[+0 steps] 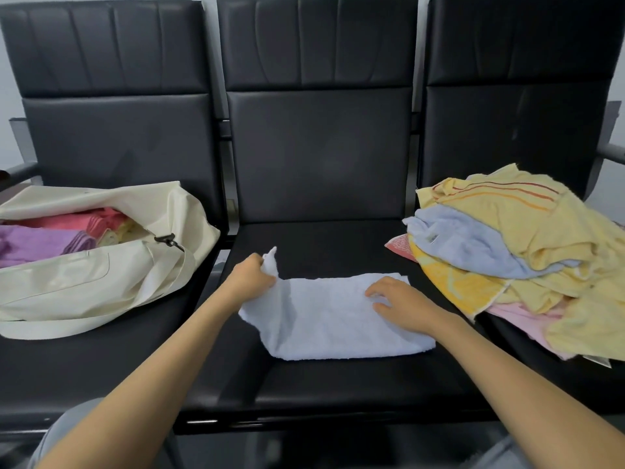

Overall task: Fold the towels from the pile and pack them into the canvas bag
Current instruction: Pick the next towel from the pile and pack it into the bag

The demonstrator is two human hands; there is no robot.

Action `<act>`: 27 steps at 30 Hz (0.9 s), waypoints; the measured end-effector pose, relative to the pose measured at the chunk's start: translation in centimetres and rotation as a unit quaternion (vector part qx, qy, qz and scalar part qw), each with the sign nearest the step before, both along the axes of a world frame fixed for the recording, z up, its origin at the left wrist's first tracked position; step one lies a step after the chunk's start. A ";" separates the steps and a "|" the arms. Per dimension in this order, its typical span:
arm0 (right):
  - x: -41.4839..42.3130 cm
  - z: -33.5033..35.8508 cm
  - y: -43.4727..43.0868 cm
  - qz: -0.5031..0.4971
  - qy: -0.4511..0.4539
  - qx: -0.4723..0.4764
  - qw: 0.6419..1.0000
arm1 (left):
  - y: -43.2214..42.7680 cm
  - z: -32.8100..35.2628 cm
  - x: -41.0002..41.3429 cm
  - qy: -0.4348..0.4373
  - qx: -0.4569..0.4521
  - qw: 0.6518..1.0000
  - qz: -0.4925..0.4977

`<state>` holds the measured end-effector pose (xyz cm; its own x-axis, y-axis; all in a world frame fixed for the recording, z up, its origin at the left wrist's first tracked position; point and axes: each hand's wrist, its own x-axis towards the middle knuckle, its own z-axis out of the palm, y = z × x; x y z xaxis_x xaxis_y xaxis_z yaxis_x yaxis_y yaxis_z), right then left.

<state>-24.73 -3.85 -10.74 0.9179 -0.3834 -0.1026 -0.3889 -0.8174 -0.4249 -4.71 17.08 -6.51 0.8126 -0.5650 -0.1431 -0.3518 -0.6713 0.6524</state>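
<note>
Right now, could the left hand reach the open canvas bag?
Probably yes. The left hand is close to the canvas bag, nothing lies between them, and its mouth gapes open. It grips the white towel by one end, so that would come along.

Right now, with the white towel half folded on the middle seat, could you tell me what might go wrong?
The left hand pinches only one corner of the white towel, so the fold may land crooked. The right hand merely lies flat on it, so the towel might slide on the smooth seat. The pile sprawls loosely beside it and could slump onto it.
</note>
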 end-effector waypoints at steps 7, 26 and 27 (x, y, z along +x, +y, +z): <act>-0.4 2.1 -0.2 -0.237 -0.100 0.453 0.854 | -7.2 1.6 -6.7 0.196 -0.162 0.964 -0.075; -1.7 0.2 -1.5 -0.198 0.005 -0.069 0.978 | -7.1 -7.3 -9.5 -0.146 0.156 0.945 -0.247; -1.7 0.0 -1.1 -0.166 -0.023 -0.111 0.980 | -6.9 -7.7 -9.6 -0.135 0.166 0.946 -0.244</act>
<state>-26.39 -4.91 -10.76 0.7412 -0.6690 0.0556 -0.6331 -0.7241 -0.2736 -14.30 10.17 -14.21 0.4982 -0.8428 -0.2035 -0.7963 -0.5377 0.2772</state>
